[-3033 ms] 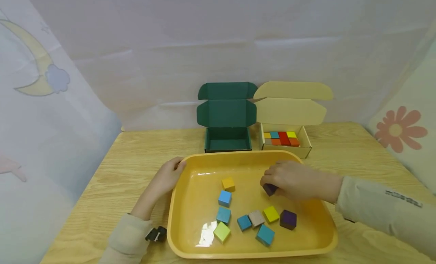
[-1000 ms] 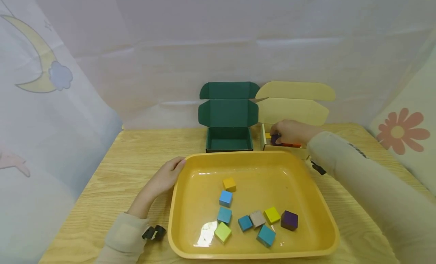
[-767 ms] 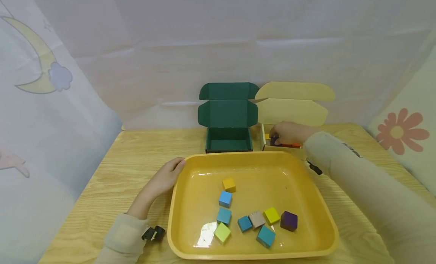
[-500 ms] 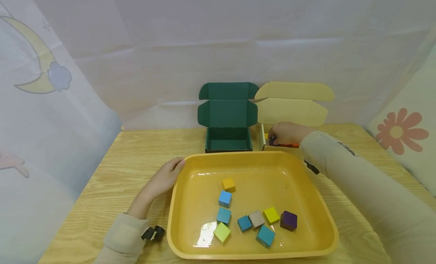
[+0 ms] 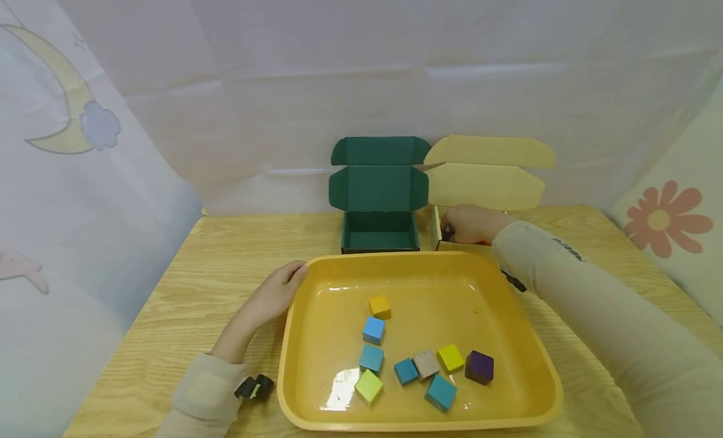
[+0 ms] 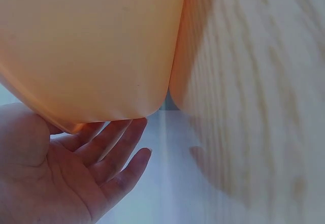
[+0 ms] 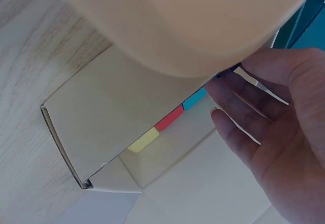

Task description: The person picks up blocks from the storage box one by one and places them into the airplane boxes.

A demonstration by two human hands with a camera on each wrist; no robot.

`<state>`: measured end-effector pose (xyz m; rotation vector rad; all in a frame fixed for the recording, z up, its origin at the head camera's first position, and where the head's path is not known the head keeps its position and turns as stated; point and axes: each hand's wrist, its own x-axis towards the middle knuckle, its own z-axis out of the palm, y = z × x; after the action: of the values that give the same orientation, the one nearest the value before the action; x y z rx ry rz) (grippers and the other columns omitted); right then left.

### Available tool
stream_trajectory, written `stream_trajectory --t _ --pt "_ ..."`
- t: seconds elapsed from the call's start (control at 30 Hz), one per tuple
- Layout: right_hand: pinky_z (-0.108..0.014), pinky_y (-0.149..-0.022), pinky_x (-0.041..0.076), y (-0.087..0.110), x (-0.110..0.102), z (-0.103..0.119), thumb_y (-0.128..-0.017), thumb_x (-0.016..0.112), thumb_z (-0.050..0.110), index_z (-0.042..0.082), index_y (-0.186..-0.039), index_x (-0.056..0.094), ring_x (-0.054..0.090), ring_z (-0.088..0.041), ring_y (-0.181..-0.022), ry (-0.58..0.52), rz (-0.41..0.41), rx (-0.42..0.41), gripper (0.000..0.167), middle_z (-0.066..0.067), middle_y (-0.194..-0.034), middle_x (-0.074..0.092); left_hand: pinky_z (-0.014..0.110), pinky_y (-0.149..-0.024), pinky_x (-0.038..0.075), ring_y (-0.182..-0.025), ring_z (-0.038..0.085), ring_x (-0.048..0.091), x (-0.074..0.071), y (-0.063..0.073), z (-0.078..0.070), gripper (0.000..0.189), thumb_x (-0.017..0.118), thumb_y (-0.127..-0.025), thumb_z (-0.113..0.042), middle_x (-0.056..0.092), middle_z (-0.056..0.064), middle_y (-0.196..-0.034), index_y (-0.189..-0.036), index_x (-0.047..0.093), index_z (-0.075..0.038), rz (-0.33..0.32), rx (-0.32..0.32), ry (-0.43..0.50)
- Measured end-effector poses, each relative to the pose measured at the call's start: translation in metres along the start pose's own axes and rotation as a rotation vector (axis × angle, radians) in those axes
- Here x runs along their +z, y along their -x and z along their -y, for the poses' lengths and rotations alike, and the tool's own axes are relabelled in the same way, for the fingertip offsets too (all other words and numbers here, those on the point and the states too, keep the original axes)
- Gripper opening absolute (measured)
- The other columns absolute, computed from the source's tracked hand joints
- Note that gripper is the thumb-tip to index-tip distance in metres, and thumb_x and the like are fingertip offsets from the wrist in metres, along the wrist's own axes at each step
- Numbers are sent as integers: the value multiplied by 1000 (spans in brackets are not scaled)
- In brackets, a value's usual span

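My right hand is down in the cream cardboard box, its thumb and fingers pinching a dark purple cube at the box's left end. In the right wrist view only a dark sliver of that cube shows between the fingertips, beside the blue, red and yellow blocks inside. At the yellow tray's far left corner, my left hand grips the tray: its thumb is over the rim, and the fingers lie along the outer wall in the left wrist view.
Several cubes lie in the tray, among them an orange one, a purple one and a yellow-green one. An open dark green box stands left of the cream box. The tray's far wall stands close before both boxes.
Over the three seconds my right hand has carried a purple cube from the tray into the cream box, then shifted slightly left inside it. My left hand has stayed on the tray.
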<state>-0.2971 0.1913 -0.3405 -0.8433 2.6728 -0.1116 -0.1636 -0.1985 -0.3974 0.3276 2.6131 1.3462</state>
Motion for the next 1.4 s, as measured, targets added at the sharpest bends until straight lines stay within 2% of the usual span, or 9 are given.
stream_trajectory --t 0.27,0.43,0.53,0.77,1.07,1.23,1.4 --pt "-49 -89 53 3 0 0 -91 68 12 -3 -119 68 67 -30 -94 -8 0 57 32 -16 -109 70 53 -103 42 -117 32 56 0 0 0 46 32 -110 -29 61 17 -125 -139 48 4 -3 -8 2" --pt "-53 -92 51 11 -6 2 -95 65 18 -1 -120 68 66 -34 -99 -41 -25 83 31 -17 -112 69 54 -104 40 -122 34 54 0 1 0 48 33 -110 -30 59 18 -129 -140 47 4 -2 -4 5" --pt "-54 -93 50 18 -9 0 -97 63 20 -2 -120 67 64 -36 -103 -78 -69 78 32 -18 -114 68 54 -104 41 -121 34 54 0 1 0 48 33 -110 -31 59 18 -128 -140 48 4 -1 0 6" --pt "-55 -92 49 34 -14 -5 -97 63 14 -5 -117 67 64 -36 -102 -168 -169 0 28 -18 -111 69 51 -98 46 -106 26 60 1 -1 0 45 34 -110 -31 64 13 -117 -136 51 2 4 6 3" --pt "-54 -91 50 64 -8 -1 -99 62 17 -1 -122 66 65 -35 -102 -155 -247 -19 29 -15 -115 69 47 -93 48 -96 23 60 1 -3 1 43 34 -110 -30 64 10 -108 -133 54 1 5 5 -12" --pt "-54 -90 50 79 -2 -2 -100 61 23 2 -124 66 65 -32 -103 -227 -276 7 32 -12 -114 70 48 -94 47 -99 23 59 1 -3 1 43 34 -110 -30 64 10 -111 -134 53 1 3 3 -18" --pt "-55 -90 49 91 3 -3 -101 59 30 3 -126 66 63 -33 -106 -303 -295 40 37 -12 -118 68 47 -92 48 -94 22 60 1 -3 1 43 34 -110 -29 64 10 -106 -133 53 2 6 3 -15"
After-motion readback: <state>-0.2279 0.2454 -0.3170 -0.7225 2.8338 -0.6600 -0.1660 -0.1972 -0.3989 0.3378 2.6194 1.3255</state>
